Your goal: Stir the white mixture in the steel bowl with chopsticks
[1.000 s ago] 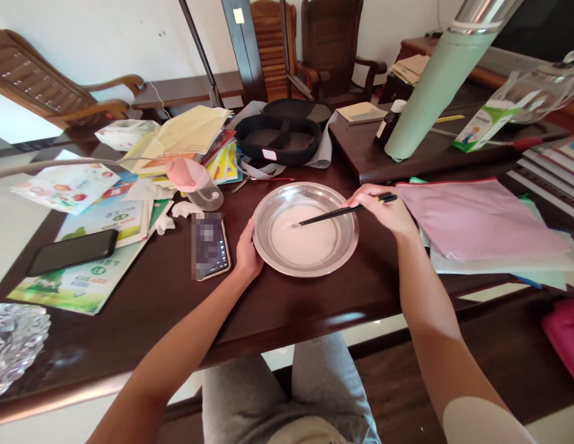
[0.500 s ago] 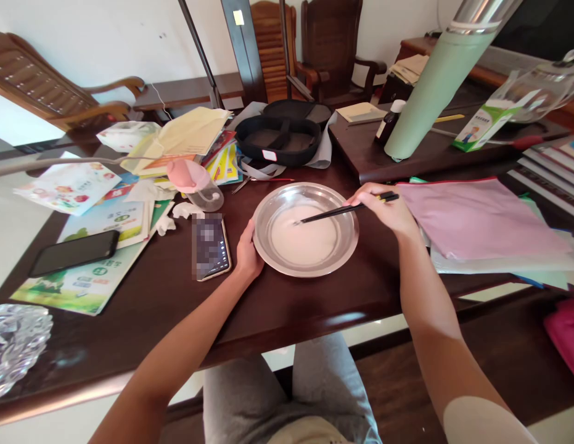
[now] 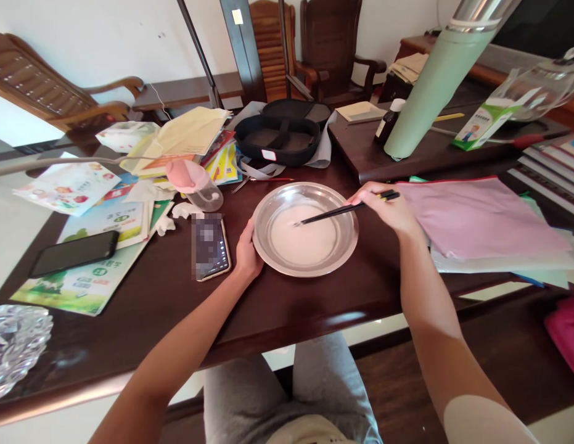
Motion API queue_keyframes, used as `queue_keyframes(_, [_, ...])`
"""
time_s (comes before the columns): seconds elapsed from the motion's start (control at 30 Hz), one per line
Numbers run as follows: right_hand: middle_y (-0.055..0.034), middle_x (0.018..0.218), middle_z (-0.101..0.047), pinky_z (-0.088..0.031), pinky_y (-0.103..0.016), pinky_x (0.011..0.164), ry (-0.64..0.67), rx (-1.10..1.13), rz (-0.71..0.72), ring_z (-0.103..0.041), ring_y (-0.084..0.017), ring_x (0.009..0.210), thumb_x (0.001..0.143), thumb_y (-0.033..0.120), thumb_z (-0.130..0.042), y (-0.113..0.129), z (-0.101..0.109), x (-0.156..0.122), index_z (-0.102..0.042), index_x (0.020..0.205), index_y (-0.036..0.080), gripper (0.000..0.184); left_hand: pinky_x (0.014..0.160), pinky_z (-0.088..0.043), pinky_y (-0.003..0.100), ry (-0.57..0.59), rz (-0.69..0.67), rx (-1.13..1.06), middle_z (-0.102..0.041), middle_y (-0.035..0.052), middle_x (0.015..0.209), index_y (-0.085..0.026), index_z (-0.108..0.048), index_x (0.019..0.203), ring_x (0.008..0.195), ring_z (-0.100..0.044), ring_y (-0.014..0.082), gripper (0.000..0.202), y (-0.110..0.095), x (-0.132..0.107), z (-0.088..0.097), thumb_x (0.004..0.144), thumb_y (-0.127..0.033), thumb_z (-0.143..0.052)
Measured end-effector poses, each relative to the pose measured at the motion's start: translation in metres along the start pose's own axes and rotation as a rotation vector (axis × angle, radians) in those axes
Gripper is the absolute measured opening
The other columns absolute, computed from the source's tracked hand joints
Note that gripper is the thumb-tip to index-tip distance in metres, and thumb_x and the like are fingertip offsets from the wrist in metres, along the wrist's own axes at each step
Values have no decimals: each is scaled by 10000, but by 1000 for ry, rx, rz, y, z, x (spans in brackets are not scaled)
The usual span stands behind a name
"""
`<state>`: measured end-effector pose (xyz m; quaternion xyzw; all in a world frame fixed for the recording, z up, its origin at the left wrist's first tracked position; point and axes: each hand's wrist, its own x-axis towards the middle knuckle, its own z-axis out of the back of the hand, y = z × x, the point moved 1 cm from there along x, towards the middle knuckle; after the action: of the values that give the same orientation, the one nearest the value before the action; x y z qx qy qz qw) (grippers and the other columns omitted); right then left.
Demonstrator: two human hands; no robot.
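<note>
A shallow steel bowl (image 3: 268, 253) holding white liquid stands on the dark wooden table (image 3: 176, 296) in front of me. My left hand (image 3: 247, 250) is curled against the bowl's left rim and grips it. My right hand (image 3: 383, 206) pinches a pair of black chopsticks (image 3: 335, 213) at the bowl's right side; their tips dip into the white liquid near the middle.
A phone (image 3: 210, 245) lies just left of the bowl, another black phone (image 3: 74, 251) on booklets farther left. A pink-lidded cup (image 3: 194, 182), papers, a black case (image 3: 277, 139), a green flask (image 3: 430, 86), pink folders (image 3: 476, 216) and a glass dish (image 3: 13, 345) crowd the table.
The chopstick tips have shifted slightly within the liquid. Both hands stay where they were.
</note>
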<state>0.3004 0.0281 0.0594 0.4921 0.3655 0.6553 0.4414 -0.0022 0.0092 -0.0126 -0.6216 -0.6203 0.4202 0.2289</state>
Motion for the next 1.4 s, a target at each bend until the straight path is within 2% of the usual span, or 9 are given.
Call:
queue_keyframes(0.13, [-14, 648, -757, -594, -381, 808, -139, 24, -19, -757, -214, 685, 874, 614, -731, -8, 22, -2, -726, 618, 257, 440, 1110, -525, 432, 1, 11, 5, -819, 71, 1114, -192, -789, 955, 1277, -678, 334, 322, 0, 0, 1, 820, -484, -778])
queue_keyframes(0.37, [-49, 763, -804, -601, -351, 796, 149, 30, 0, -793, -229, 807, 831, 667, -745, 6, -6, -2, -765, 699, 239, 448, 1113, -529, 421, 8, -7, 6, -813, 63, 1166, -202, -789, 975, 1297, -666, 335, 329, 1, 0, 1, 814, -489, -785])
queue_keyframes(0.6, [-22, 682, -776, -579, -367, 849, -155, 9, -6, -764, -204, 718, 896, 569, -730, -4, 22, -2, -736, 633, 240, 422, 1111, -529, 425, -2, -10, 28, -817, 66, 1131, -199, -782, 954, 1298, -665, 339, 336, 0, 0, 0, 808, -502, -785])
queue_keyframes(0.7, [-18, 643, -752, -579, -342, 768, -34, 66, -30, -739, -185, 648, 888, 590, -727, -4, 22, -4, -728, 608, 229, 457, 1112, -529, 429, -8, -15, 47, -818, 61, 1114, -203, -775, 971, 1282, -675, 336, 358, 0, 0, 0, 801, -518, -791])
queue_keyframes(0.87, [-49, 776, -812, -594, -340, 785, 151, 15, -6, -783, -223, 802, 832, 671, -740, 8, -8, -4, -769, 695, 243, 450, 1111, -531, 423, 9, -1, 23, -816, 58, 1142, -211, -781, 996, 1296, -668, 335, 343, -1, -1, -1, 809, -499, -788])
queue_keyframes(0.97, [-40, 813, -825, -601, -374, 849, 25, -29, -7, -787, -239, 854, 833, 668, -741, 8, -6, -2, -765, 707, 261, 427, 1109, -531, 427, -2, 1, 25, -817, 60, 1135, -211, -786, 985, 1299, -666, 337, 321, -2, -1, -2, 824, -489, -776])
queue_keyframes(1.13, [-19, 640, -749, -597, -393, 831, -178, -12, -20, -757, -221, 689, 868, 634, -725, -2, 22, -4, -706, 598, 256, 465, 1120, -521, 433, -17, -1, 38, -820, 63, 1116, -210, -786, 954, 1320, -650, 347, 326, -1, -1, -2, 817, -505, -782])
queue_keyframes(1.3, [-30, 705, -778, -592, -359, 784, 70, 37, -48, -762, -214, 720, 859, 633, -735, 3, 4, -5, -747, 645, 246, 443, 1134, -512, 429, -9, -5, 31, -813, 65, 1158, -209, -780, 953, 1339, -637, 346, 320, -1, -1, -2, 824, -501, -775])
queue_keyframes(1.4, [-44, 793, -815, -595, -360, 821, 105, 12, -10, -785, -230, 818, 835, 666, -741, 7, -9, -3, -769, 709, 246, 439, 1131, -515, 428, -3, -1, 14, -808, 63, 1180, -209, -781, 992, 1332, -644, 340, 315, -2, -2, -2, 835, -480, -764])
